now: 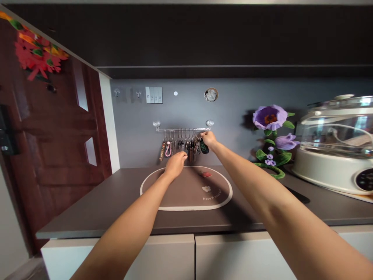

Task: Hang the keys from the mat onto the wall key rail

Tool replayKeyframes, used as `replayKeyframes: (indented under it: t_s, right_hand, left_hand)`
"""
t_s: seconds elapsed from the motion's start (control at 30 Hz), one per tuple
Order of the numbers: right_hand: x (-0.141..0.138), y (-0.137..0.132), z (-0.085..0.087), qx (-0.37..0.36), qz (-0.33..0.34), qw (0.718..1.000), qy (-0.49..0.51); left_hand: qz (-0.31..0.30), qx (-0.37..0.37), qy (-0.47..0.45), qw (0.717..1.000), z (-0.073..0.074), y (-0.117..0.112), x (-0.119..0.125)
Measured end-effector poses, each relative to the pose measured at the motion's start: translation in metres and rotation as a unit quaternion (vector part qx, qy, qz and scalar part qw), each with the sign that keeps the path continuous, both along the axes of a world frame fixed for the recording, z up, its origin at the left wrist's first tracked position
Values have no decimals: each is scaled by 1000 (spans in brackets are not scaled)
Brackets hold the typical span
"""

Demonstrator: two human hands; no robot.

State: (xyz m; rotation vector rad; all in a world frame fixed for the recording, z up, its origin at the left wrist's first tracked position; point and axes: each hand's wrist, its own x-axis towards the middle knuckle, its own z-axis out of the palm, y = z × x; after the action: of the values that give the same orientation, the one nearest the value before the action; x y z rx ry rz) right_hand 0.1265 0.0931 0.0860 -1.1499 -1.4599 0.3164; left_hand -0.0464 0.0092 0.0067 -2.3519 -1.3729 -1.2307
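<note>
A hook rail (183,129) on the grey wall carries several bunches of keys (190,149). At the rail's right end my right hand (209,139) pinches the top of a key ring with a dark key fob (204,147) hanging below it. Whether the ring still touches a hook, I cannot tell. My left hand (175,164) is closed, with finger and thumb pressed together, just below the hanging keys; anything in it is hidden. A pink loop keychain (168,149) and a brown strap keychain (162,151) hang at the left. On the brown mat (175,198) lies a small red item (206,174).
Purple crocheted flowers (270,117) and a white appliance with a clear cover (326,167) stand to the right on the dark countertop (87,202). A dark flat object (300,195) lies before them. Overhead is a dark cabinet (186,39); left, a reddish-brown door (52,147).
</note>
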Motion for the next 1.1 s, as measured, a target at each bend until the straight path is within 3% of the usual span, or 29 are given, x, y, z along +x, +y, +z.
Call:
replayKeyframes:
  t_s: [0.33,0.53,1.1]
  right_hand:
    - [-12,-2,7,-42,-117,991,-55]
    - [-13,3,2,-53,-155,984,-68]
    - [-8,2,-27,-18,-50,999,3]
  left_hand:
    - [31,-4,20,999,1,-2,1]
    - [39,2,32,999,0,-2,0]
    - [16,-20,63,998,-5,2,0]
